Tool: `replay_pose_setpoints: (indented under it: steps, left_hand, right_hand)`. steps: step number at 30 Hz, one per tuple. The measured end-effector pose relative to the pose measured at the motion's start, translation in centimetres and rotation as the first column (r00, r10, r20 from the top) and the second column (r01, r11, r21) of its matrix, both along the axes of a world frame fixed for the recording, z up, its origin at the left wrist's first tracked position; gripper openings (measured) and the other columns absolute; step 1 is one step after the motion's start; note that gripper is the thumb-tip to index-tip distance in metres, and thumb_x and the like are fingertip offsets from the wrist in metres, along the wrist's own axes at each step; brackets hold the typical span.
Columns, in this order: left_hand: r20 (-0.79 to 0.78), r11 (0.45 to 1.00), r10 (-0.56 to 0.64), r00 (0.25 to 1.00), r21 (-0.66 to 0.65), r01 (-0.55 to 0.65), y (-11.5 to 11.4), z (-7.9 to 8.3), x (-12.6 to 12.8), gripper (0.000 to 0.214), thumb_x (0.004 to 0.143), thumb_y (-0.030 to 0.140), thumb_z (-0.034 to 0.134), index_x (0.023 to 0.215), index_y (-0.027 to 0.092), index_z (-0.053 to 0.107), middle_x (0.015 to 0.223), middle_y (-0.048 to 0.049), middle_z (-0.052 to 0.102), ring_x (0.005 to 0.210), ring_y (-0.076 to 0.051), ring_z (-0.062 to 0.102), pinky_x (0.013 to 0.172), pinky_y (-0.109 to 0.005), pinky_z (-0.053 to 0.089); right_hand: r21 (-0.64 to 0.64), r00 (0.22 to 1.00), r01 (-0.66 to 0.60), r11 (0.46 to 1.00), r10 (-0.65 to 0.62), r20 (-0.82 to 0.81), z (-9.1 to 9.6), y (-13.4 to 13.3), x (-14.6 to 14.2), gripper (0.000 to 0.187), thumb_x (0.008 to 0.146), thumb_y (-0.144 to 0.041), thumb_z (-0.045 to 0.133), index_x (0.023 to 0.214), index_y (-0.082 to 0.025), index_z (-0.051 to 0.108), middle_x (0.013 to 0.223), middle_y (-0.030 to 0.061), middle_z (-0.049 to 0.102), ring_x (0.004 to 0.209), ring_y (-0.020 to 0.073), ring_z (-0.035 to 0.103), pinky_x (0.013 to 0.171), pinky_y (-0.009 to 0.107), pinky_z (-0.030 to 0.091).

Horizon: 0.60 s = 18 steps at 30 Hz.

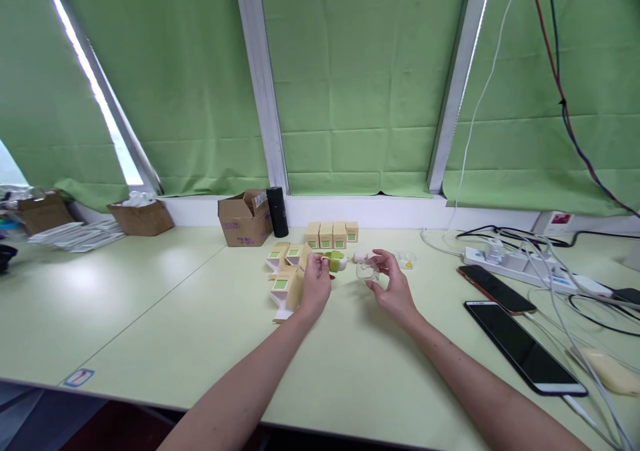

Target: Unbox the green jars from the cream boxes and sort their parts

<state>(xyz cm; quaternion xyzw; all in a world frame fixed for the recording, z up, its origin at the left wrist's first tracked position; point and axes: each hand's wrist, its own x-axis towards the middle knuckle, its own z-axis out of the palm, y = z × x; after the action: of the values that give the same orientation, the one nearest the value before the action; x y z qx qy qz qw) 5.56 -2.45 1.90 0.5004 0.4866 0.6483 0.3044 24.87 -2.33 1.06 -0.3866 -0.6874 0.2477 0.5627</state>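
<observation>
My left hand is closed on a small green and white item whose kind I cannot make out. In my right hand, fingers and thumb grip a clear plastic shell by its right side. The two held things are close together but apart, just above the table. Opened kraft boxes with green squares and white flaps lie beside and partly behind my left hand. Beyond my right hand lie a small pinkish item and a clear piece with a yellow spot.
Several upright kraft boxes form a row at the back. Left of them stand a cardboard carton and a black cylinder. Two phones, a power strip and tangled cables occupy the right side of the table.
</observation>
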Motion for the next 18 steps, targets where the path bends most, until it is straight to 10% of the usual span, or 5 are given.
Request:
replay_pose_setpoints:
  steps: [7, 12, 18]
  left_hand:
    - [0.054, 0.994, -0.032, 0.998, -0.099, 0.037, -0.1, -0.3, 0.2, 0.026, 0.092, 0.047, 0.061, 0.09, 0.024, 0.048, 0.087, -0.0015, 0.065, 0.077, -0.017, 0.063, 0.064, -0.027, 0.053]
    - [0.014, 0.995, -0.017, 1.0, -0.093, 0.018, -0.3, -0.5, 0.4, 0.024, 0.094, 0.045, 0.061, 0.092, 0.023, 0.051, 0.088, -0.0018, 0.064, 0.076, -0.015, 0.063, 0.064, -0.026, 0.054]
    - [0.01, 0.996, -0.032, 0.999, -0.088, 0.032, -0.2, -0.8, 0.3, 0.028, 0.092, 0.047, 0.063, 0.092, 0.022, 0.051, 0.085, -0.001, 0.061, 0.075, -0.014, 0.06, 0.064, -0.025, 0.053]
  right_hand:
    - [0.075, 0.975, 0.131, 0.988, -0.143, 0.168, 0.3, 1.7, 1.7, 0.045, 0.074, -0.014, 0.06, 0.117, -0.025, 0.062, 0.121, 0.0067, 0.066, 0.11, 0.0268, 0.062, 0.099, 0.049, 0.053]
    - [0.139, 0.759, 0.373, 0.917, -0.388, 0.522, 1.2, 3.6, 5.7, 0.05, 0.07, -0.003, 0.059, 0.114, -0.025, 0.069, 0.115, 0.0102, 0.07, 0.113, 0.0324, 0.057, 0.083, 0.041, 0.051]
    - [-0.034, 0.608, 0.509, 0.86, -0.331, 0.722, 0.3, 5.7, 9.3, 0.049, 0.073, -0.005, 0.059, 0.118, -0.021, 0.071, 0.115, 0.0128, 0.064, 0.094, 0.0248, 0.067, 0.076, 0.033, 0.046]
